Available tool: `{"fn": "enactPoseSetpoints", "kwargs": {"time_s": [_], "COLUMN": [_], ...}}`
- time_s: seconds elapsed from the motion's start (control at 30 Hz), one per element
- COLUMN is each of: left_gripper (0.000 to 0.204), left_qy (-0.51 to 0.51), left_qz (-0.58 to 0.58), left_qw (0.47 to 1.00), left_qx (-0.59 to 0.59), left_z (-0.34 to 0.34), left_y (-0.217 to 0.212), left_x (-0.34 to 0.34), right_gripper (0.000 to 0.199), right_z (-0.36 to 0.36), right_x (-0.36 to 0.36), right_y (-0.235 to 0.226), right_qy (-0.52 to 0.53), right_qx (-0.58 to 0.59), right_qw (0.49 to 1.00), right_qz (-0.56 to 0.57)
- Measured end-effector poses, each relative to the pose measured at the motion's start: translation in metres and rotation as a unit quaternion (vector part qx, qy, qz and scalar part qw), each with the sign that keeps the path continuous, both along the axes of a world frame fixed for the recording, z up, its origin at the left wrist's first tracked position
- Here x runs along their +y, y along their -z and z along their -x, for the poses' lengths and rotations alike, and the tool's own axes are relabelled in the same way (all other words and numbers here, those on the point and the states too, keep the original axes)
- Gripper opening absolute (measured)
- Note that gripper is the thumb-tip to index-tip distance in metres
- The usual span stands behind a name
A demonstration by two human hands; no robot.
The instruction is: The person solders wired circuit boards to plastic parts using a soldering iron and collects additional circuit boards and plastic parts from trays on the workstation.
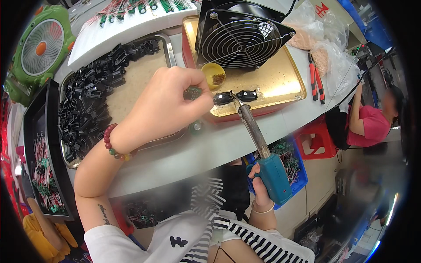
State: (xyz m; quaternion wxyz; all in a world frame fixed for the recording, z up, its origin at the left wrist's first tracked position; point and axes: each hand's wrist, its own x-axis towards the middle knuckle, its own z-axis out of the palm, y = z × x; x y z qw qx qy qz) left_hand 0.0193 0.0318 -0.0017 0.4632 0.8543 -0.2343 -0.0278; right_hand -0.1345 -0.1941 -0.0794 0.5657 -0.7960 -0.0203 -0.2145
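1. The left hand [169,103] is curling its fingers [199,90] tight around a small green part [192,92], holding it over the bench [228,144] just left of the gold tray [280,81].
2. The right hand [261,186] is gripping the blue handle of a soldering iron [263,153], fingers wrapped fully round it, below the bench edge.
3. The iron's metal shaft is slanting up and to the left, and its tip is resting at a small black part [223,97] lying at the tray's front edge, just right of the left hand.
4. A second black part [247,95] is lying just beside the first on the tray.
5. A small yellow cup [213,75] is sitting on the tray behind the parts, and a black fan [240,33] is standing behind that.
6. A metal pan [169,48] of many black parts is lying under and to the left of the left wrist, which is wearing a bead bracelet [115,142].
7. Red-handled pliers [316,79] are lying on the bench to the right of the tray.
8. A green fan [37,48] is sitting at the far left.
9. Another person in a pink top [370,125] is sitting at the right.
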Motion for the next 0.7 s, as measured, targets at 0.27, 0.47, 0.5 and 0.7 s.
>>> {"fn": "enactPoseSetpoints", "kwargs": {"time_s": [0.27, 0.47, 0.5, 0.7], "left_gripper": [0.02, 0.019, 0.019, 0.019], "left_qy": [0.001, 0.008, 0.007, 0.001], "left_qz": [0.0, -0.002, 0.004, -0.003], "left_qw": [1.0, 1.0, 1.0, 1.0], "left_qx": [-0.016, -0.012, -0.014, -0.015], "left_z": [-0.0002, -0.0006, -0.0008, -0.0003], "left_y": [0.001, 0.0003, 0.0015, 0.0007], "left_x": [0.0006, 0.0004, 0.0004, 0.0003], "right_gripper": [0.018, 0.02, 0.02, 0.021], "right_z": [0.0033, 0.0019, 0.002, 0.0023], "right_x": [-0.0012, -0.0017, -0.0022, -0.0007], "right_y": [0.0073, 0.0056, 0.0063, 0.0072], "right_qy": [-0.002, -0.008, -0.008, -0.01], "right_qx": [0.0, -0.005, -0.005, -0.001], "right_qw": [1.0, 1.0, 1.0, 1.0], "right_qz": [-0.027, -0.008, -0.009, -0.011]}}
